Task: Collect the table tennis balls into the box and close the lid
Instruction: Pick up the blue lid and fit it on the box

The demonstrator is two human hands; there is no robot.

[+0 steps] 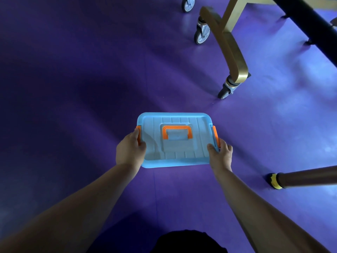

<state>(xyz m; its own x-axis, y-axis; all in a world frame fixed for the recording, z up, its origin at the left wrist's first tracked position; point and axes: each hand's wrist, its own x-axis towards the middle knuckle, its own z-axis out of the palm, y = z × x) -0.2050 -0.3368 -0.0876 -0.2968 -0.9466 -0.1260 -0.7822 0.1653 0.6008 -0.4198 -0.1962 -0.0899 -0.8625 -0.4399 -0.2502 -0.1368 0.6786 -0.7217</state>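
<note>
A light blue plastic box (175, 156) with its lid on lies on the purple floor in the middle of the head view. An orange carry handle (177, 132) lies flat in the lid's recess, and orange clips sit on both short sides. My left hand (129, 150) grips the box's left edge, thumb on the lid beside the left clip (138, 133). At the right edge my right hand (220, 154) grips the box just below the right clip (215, 135). No table tennis balls are visible; the box's inside is hidden by the lid.
A gold-coloured frame leg on grey castor wheels (225, 91) stands on the floor (82, 88) behind and right of the box. A brown pole with a yellow-and-black end cap (275, 180) juts in from the right. A dark table edge (310, 24) crosses the top right corner.
</note>
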